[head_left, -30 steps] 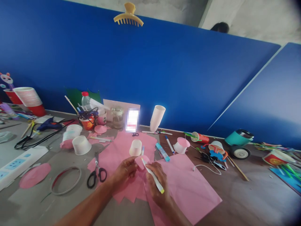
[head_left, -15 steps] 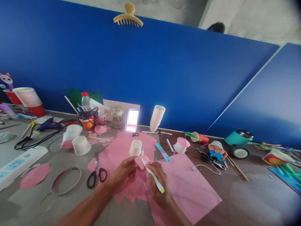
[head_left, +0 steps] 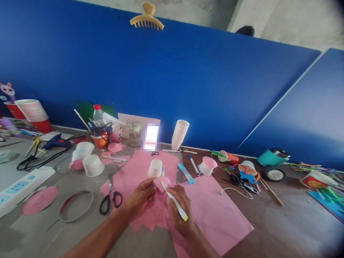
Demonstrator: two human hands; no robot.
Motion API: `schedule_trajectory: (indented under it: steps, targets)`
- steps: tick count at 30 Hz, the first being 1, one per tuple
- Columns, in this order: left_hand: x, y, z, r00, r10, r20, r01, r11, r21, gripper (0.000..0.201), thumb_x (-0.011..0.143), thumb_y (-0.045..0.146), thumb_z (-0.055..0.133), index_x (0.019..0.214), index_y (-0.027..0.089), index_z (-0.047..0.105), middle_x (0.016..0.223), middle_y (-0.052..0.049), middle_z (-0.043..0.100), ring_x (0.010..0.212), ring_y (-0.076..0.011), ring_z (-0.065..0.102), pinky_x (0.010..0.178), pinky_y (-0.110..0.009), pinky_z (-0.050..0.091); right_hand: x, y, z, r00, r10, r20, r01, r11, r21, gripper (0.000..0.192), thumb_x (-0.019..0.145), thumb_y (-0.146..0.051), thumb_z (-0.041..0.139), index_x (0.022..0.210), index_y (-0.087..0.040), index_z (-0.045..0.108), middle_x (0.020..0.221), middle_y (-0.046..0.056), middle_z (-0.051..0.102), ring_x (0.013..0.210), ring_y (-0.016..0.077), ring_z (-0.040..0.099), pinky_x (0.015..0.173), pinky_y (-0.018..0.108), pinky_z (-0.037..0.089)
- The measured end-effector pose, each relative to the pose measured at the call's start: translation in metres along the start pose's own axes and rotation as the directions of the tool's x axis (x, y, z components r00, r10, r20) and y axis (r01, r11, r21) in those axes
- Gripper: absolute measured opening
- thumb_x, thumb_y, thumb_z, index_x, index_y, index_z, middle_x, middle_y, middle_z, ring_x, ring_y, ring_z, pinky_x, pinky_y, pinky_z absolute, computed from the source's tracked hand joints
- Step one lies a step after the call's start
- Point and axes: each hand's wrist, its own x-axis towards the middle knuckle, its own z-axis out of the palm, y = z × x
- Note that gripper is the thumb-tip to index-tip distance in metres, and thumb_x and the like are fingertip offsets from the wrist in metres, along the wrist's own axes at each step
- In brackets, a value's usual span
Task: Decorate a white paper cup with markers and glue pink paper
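Note:
Between thumb and fingers, my left hand (head_left: 144, 193) pinches a small pink paper disc (head_left: 160, 183) by its left side. My right hand (head_left: 180, 206) is closed around a white marker with a yellow end (head_left: 179, 208); its tip touches or hovers just over the disc, I cannot tell which. Just beyond the disc stands a white paper cup (head_left: 155, 168) on pink paper (head_left: 137, 165). Black-handled scissors (head_left: 110, 197) lie left of my left hand. Under and beside my right arm is a large pink sheet (head_left: 215, 211).
A tape roll (head_left: 76, 206), a power strip (head_left: 24, 190) and cut white cups (head_left: 92, 166) occupy the left. A lit, blurred screen (head_left: 151, 137) and a tall white cup (head_left: 180, 134) stand at the back. A pink-topped cup (head_left: 207, 166) and a teal container (head_left: 272, 157) are on the right.
Hardly anything differs. The disc and the marker tip have shifted very slightly; both hands keep their grip in nearly the same place.

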Motion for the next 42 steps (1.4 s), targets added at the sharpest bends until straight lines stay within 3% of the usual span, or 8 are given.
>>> schedule_trajectory:
  steps: [13,21,26,35,42]
  targets:
    - [0.0016,-0.0028,-0.0022,1.000,0.002,-0.003,-0.002,1.000,-0.001,0.018,0.070,0.028,0.079,0.079,0.014,0.071,0.059,0.004,0.053,0.045,-0.0032,0.032,0.044,-0.019,0.022,0.0017,-0.0006,0.0005,0.999,-0.042,-0.011,0.042,0.999,0.000,0.027,0.086,-0.013,0.048,0.107,-0.024,0.060,0.084,0.004,0.067,0.075,0.0227,0.061,0.066,0.038,0.050]
    - [0.0047,-0.0056,-0.0067,1.000,0.012,-0.023,-0.013,1.000,-0.018,0.021,0.070,0.028,0.079,0.085,0.015,0.072,0.062,0.002,0.059,0.043,-0.0028,0.033,0.042,-0.019,0.022,0.0022,-0.0029,-0.0027,0.999,-0.022,0.026,0.022,0.999,-0.025,0.021,0.088,-0.015,0.049,0.102,-0.023,0.061,0.081,0.004,0.066,0.078,0.0220,0.060,0.070,0.037,0.049]
    - [0.0039,-0.0046,-0.0057,1.000,0.013,0.004,-0.013,1.000,-0.026,0.022,0.071,0.026,0.079,0.089,0.016,0.072,0.067,0.000,0.064,0.043,-0.0026,0.034,0.042,-0.019,0.022,0.0006,-0.0009,-0.0028,0.998,-0.058,0.009,0.059,0.998,-0.009,0.025,0.087,-0.014,0.048,0.108,-0.024,0.059,0.082,0.003,0.066,0.080,0.0223,0.061,0.073,0.039,0.048]
    - [0.0032,-0.0032,-0.0049,1.000,0.001,-0.007,-0.001,1.000,-0.023,0.022,0.069,0.029,0.081,0.083,0.014,0.071,0.062,0.002,0.060,0.044,-0.0023,0.034,0.044,-0.019,0.022,0.0006,-0.0011,-0.0023,0.992,-0.108,0.058,0.108,0.994,0.004,0.029,0.086,-0.012,0.047,0.110,-0.023,0.057,0.084,0.003,0.066,0.075,0.0210,0.060,0.074,0.040,0.046]
    - [0.0022,-0.0016,-0.0028,1.000,-0.020,-0.007,0.020,0.999,-0.043,0.020,0.069,0.027,0.080,0.080,0.015,0.070,0.061,0.003,0.057,0.043,-0.0021,0.033,0.043,-0.019,0.022,-0.0006,-0.0010,-0.0031,0.994,-0.078,0.077,0.079,0.997,-0.014,0.024,0.086,-0.015,0.047,0.105,-0.024,0.058,0.082,0.003,0.068,0.075,0.0219,0.061,0.077,0.042,0.045]
